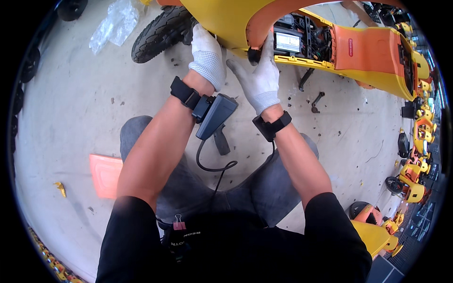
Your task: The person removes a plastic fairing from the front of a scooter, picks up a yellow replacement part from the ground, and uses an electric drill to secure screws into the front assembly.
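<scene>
Scooter bodywork [214,19], yellow and orange, spans the top of the view; the left hand [205,45] reaches up beside the black front tyre [158,37], its fingertips hidden at the bodywork's edge, so I cannot tell whether they are together; the right hand [262,78] has its thumb spread well away from its fingers [269,47], which point up against the bodywork, between a black round part [253,56] and the open compartment [302,61]; an orange panel [105,175] lies on the floor [61,137].
</scene>
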Tool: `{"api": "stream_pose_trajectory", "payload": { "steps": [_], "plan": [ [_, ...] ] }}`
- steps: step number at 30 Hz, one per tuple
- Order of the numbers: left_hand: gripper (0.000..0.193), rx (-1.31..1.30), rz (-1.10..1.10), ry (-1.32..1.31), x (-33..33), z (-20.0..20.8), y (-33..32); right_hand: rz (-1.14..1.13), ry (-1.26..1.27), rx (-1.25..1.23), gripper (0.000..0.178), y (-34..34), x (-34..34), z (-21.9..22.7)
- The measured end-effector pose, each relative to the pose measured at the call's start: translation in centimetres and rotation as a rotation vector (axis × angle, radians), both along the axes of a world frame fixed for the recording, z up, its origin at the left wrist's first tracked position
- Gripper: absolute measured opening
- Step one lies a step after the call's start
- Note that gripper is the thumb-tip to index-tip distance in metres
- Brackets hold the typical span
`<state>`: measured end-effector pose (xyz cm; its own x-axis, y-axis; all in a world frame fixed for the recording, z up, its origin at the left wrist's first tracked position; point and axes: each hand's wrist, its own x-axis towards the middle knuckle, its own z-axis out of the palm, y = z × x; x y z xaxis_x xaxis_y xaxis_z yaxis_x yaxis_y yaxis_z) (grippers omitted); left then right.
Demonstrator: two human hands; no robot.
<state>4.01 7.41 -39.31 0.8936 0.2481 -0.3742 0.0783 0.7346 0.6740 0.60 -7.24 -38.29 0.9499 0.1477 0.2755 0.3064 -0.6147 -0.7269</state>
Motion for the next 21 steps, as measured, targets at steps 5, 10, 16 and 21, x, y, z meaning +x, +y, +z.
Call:
{"api": "stream_pose_trajectory", "payload": {
  "steps": [5, 10, 16, 21],
  "plan": [
    [0.042, 0.156, 0.036, -0.224, 1.2, -3.3, 0.4, -0.057, -0.083, 0.043, 0.100, 0.0, 0.4, -0.2],
    [0.038, 1.290, -0.105, -0.257, 0.0, -2.4, 1.7, -0.083, -0.153, -0.071, 0.092, -0.4, 0.9, -0.6],
    [0.052, 1.545, -0.318, -0.161, -1.8, 2.0, 0.6, -0.112, -0.263, -0.091, 0.090, -0.4, 1.2, -1.7],
    [0.048, 2.810, -0.264, -0.012, -2.9, 3.0, 0.8, -0.125, -0.193, -0.010, 0.085, -0.3, 1.0, -1.5]
  ]
}}
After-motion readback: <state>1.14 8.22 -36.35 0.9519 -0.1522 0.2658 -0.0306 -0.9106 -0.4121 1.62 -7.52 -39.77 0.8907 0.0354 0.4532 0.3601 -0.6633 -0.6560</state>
